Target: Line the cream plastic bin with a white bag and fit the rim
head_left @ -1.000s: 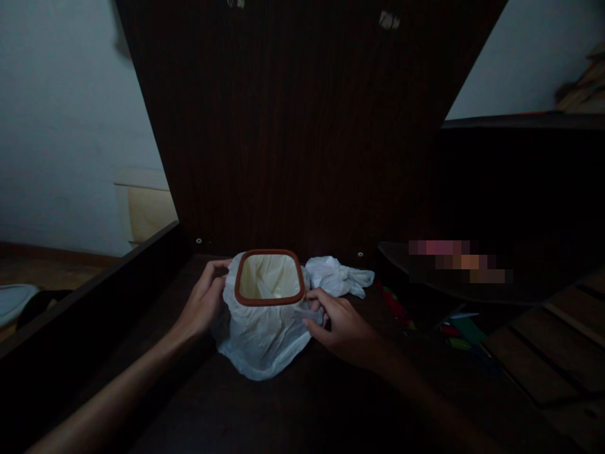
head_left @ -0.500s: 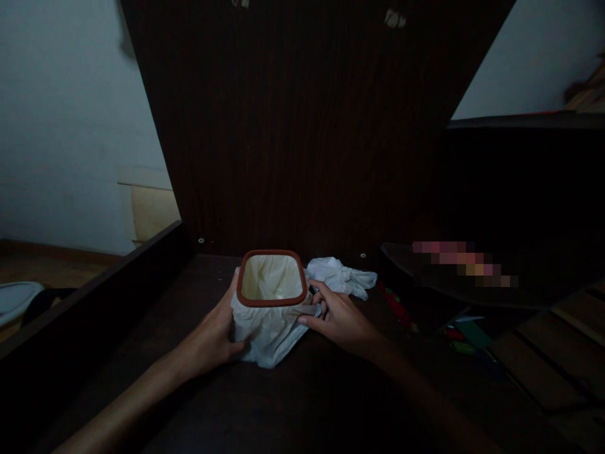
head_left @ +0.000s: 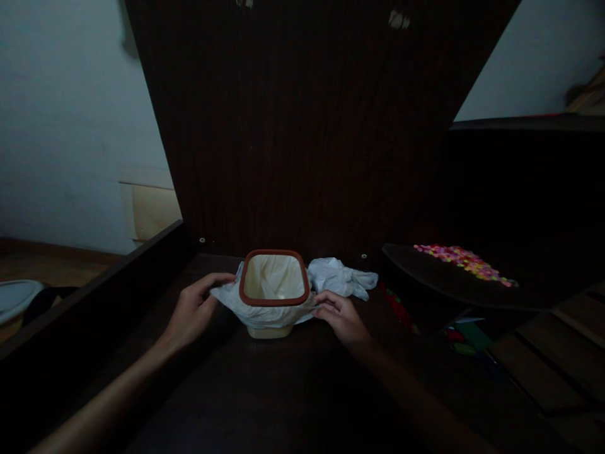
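Observation:
A small cream bin point(head_left: 269, 332) with a brown rim point(head_left: 275, 302) stands upright on the dark wooden surface. Its white plastic bag point(head_left: 265, 314) lines the inside and folds over the rim, hanging bunched around the outside. The bin's lower front shows below the bag. At the left, my left hand point(head_left: 196, 310) has fingers and thumb closed on the bag's pulled-out edge. My right hand point(head_left: 341, 317) pinches the bag's edge on the other side, just below the rim. Behind that hand lies a crumpled, knotted white plastic bag point(head_left: 338, 277).
A tall dark wooden panel point(head_left: 302, 139) rises behind the bin. To the left runs a raised board point(head_left: 104, 290). At the right, a dark shape point(head_left: 406, 271) carries many small colourful pieces point(head_left: 466, 261), with slats point(head_left: 543, 366) beyond.
The bag's overhang has risen from low on the bin to a bunch beneath the rim, uncovering the lower front. My left hand has moved up and left, away from the bin's side.

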`<action>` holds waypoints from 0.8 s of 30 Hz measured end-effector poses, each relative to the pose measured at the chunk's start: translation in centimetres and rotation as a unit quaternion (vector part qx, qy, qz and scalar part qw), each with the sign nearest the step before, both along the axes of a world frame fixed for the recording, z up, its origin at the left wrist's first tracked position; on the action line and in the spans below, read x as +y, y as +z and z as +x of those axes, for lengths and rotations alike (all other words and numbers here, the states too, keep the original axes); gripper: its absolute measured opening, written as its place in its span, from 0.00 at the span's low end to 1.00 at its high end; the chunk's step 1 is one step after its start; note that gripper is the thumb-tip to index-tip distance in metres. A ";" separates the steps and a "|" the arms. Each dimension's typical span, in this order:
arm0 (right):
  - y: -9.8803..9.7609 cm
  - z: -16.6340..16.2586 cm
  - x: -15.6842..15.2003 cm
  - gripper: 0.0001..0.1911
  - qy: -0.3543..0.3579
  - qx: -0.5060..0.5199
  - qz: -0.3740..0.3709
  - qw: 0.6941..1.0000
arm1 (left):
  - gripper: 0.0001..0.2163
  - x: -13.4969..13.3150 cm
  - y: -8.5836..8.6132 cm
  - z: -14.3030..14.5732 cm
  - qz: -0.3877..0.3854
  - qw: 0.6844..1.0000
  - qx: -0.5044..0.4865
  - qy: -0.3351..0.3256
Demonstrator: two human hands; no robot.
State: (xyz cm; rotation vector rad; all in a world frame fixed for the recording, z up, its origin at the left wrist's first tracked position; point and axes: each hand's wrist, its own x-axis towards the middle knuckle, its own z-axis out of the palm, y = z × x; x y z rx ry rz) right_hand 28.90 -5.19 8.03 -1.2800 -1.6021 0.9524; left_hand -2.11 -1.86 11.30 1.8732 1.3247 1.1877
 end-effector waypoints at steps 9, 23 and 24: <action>-3.9 -0.7 -0.2 0.15 0.008 0.030 0.029 0.999 | 0.09 1.1 -1.3 1.3 0.002 0.980 -0.199 -0.024; -3.6 2.4 -2.2 0.11 0.030 -0.225 0.393 0.891 | 0.07 1.5 -1.7 0.7 0.007 0.986 -0.164 -0.037; -3.7 2.5 -2.2 0.12 0.038 -0.232 0.397 0.887 | 0.07 1.5 -1.7 0.7 0.004 0.986 -0.163 -0.037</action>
